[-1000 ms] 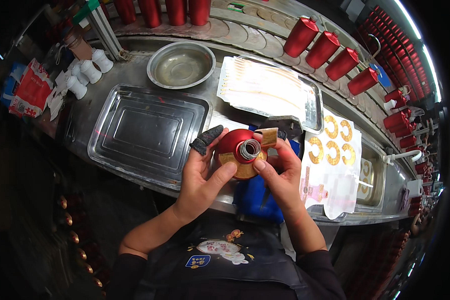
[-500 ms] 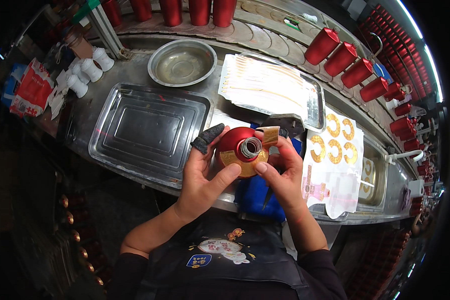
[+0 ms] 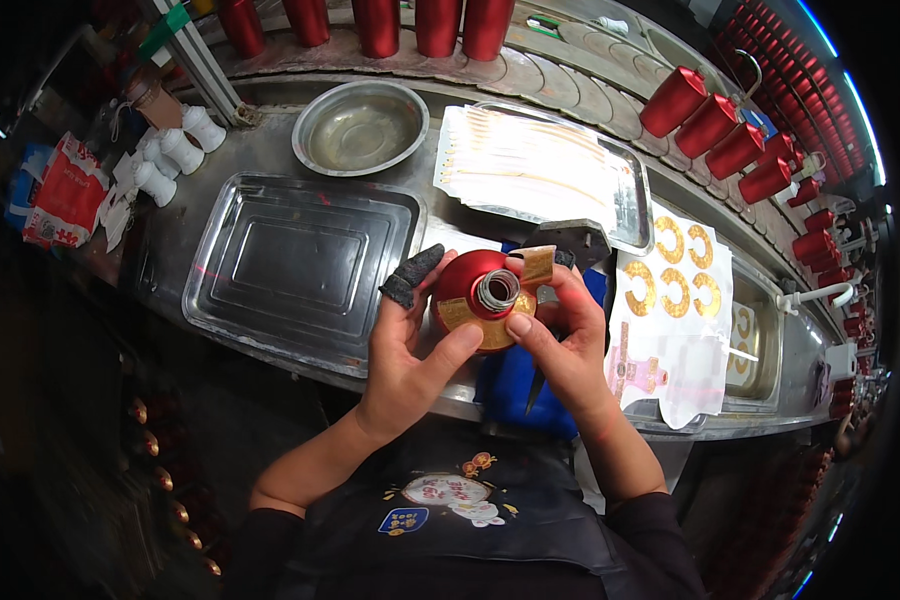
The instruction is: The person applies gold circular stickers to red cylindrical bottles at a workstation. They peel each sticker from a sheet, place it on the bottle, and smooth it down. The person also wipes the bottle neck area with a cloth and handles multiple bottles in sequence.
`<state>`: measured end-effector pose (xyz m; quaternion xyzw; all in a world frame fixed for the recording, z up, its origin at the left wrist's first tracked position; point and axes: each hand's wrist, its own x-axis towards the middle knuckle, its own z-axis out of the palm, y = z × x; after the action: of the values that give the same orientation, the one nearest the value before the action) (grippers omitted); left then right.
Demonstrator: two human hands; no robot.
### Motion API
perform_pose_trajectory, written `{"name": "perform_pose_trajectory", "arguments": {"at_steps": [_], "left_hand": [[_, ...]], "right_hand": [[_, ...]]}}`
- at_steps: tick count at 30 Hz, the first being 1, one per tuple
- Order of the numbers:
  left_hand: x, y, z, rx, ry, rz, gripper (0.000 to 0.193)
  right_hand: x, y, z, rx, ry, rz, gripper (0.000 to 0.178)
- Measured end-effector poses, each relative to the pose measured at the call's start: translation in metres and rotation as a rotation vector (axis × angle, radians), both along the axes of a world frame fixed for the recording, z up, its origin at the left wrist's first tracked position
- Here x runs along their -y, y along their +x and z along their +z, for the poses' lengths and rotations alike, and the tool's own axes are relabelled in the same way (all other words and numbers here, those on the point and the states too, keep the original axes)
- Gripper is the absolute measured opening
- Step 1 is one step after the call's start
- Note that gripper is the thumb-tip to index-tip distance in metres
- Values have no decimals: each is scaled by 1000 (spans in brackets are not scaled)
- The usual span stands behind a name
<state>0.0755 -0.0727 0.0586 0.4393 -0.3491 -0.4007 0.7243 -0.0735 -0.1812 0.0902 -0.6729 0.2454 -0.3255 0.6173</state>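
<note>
Between my two hands is a red metallic bottle [image 3: 460, 272], its threaded silver neck tilted up toward me. A curved gold decal [image 3: 491, 334] lies round the near side of its shoulder, and one end [image 3: 538, 265] stands up loose by the right fingers. My left hand [image 3: 410, 350] is wrapped round the bottle's left side, thumb on the decal. A black finger cot [image 3: 413, 275] covers one of its fingers. My right hand [image 3: 570, 340] grips the right side with its thumb pressing the decal near the neck; dark covering shows on one fingertip.
A black-looking metal tray [image 3: 305, 205] and a round basin [image 3: 422, 128] lie on the left. Decal strips [image 3: 525, 165] fill another tray; a sheet of gold C-shaped decals [image 3: 670, 320] lies right, by a sink [image 3: 765, 385]. Red bottles [image 3: 673, 100] stand along a conveyor [image 3: 560, 85] behind.
The red bottles on the conveyor have moved to the right. My hands keep their hold on the bottle; the right thumb has shifted slightly up and left along the decal.
</note>
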Motion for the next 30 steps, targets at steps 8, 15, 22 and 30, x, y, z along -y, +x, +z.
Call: {"name": "perform_pose_trajectory", "arguments": {"at_steps": [8,15,22,30], "left_hand": [[-13,-7,-12,590,-189,221,70],[-8,6,-13,729,-93,334,55],[-24,-17,-7,1066,-46,455,35],[-22,-44,15,1238,186,522,33]], "right_hand": [[2,-4,-1,-63,-40,11,47],[2,1,-6,-5,-76,-39,38],[-1,1,-8,81,23,-23,40],[10,2,0,16,48,7,20]]}}
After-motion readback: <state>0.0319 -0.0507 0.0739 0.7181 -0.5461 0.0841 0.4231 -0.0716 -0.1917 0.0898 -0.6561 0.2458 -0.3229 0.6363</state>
